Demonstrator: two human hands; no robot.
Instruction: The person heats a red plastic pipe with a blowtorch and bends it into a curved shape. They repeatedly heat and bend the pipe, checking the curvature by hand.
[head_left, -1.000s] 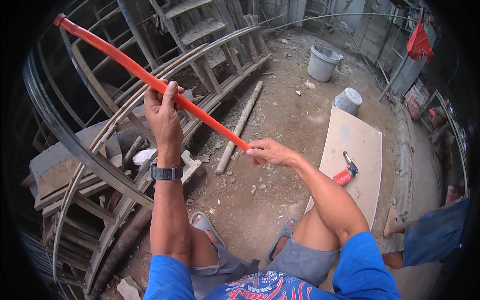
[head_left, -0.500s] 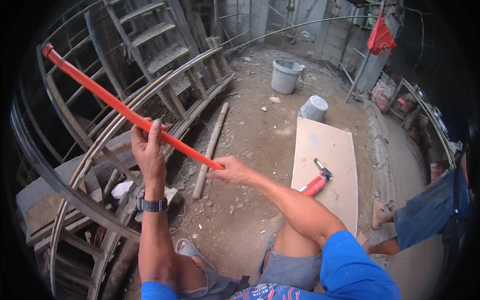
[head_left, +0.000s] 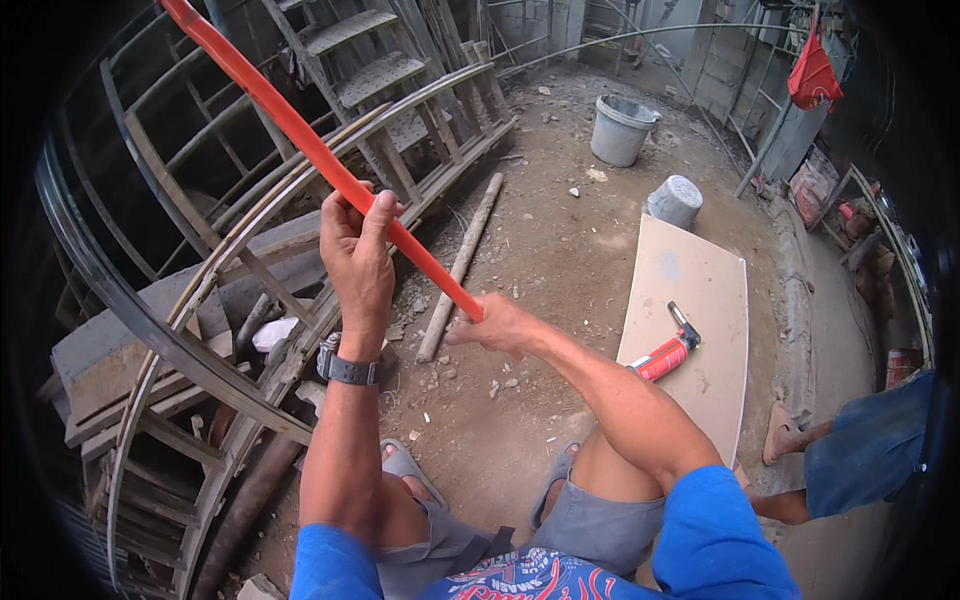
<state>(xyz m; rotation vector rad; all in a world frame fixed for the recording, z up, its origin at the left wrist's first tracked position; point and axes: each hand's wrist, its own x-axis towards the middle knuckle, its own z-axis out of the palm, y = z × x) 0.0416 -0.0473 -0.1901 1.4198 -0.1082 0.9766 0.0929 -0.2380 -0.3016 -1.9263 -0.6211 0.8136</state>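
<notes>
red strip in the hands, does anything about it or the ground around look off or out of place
The red strip runs straight between the left hand and right hand, with no visible bend or break. The one oddity is a caulking gun lying askew on the pale board, among scattered rubble.

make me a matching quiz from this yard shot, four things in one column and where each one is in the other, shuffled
Things:
1. red strip
2. caulking gun
3. grey bucket
4. wristwatch

Places:
A. on the left hand's wrist
B. lying on the pale board
C. gripped by both hands, the right hand at its lower end
D. standing on the dirt ground, far beyond the board

Pairs: 1-C, 2-B, 3-D, 4-A
</notes>
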